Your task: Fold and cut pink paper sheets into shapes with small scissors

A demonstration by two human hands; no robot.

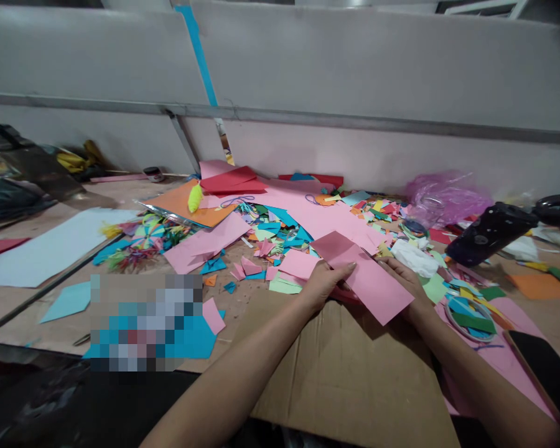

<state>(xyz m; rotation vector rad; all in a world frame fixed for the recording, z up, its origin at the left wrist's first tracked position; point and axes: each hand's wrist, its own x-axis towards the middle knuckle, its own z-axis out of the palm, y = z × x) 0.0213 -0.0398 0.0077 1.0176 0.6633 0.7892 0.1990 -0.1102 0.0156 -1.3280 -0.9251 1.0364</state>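
Observation:
A pink sheet of paper [364, 274] is held tilted above a brown cardboard piece [345, 379]. My left hand [324, 286] grips its left side, with the thumb on top and the other fingers hidden beneath. My right hand [404, 286] is closed at the sheet's right edge, partly behind it. A thin dark line shows by the right fingertips; I cannot make out what it is. Something red peeks out under the sheet beside my left hand. Just beyond lie pink paper pieces [301, 264] and blue scraps.
Paper scraps cover the table. At right are a dark tumbler [492, 233], a tape roll [471, 318], a phone [544, 367] and a purple plastic bag [448, 196]. At left lie a white sheet [60, 246] and a bottle [37, 162]. A grey partition [354, 68] stands behind.

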